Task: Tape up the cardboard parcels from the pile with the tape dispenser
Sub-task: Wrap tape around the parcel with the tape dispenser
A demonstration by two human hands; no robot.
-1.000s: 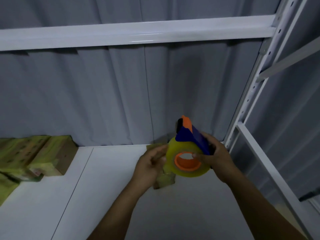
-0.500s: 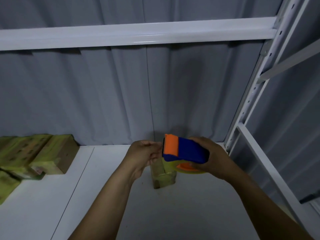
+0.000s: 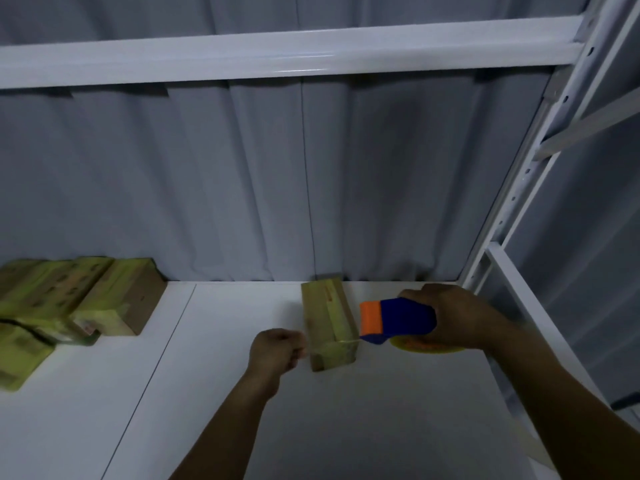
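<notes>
Presently the cardboard parcel (image 3: 325,317) lies on the white shelf (image 3: 381,410) between the hands. The right hand (image 3: 457,320) is curled round the tape dispenser (image 3: 398,320); the left hand (image 3: 277,351) pinches the tape strip (image 3: 343,341) drawn across the parcel's near end. Parcel judged light and stiff; steady it by its long sides.

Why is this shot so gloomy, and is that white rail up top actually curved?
Head view: dim, bluish light with a glare streak along the white shelf beam; its bow is likely wide-angle distortion; the left hand, pinching barely visible clear tape by the parcel, looks slightly blurred; the tape dispenser in the right hand is sharper.
</notes>
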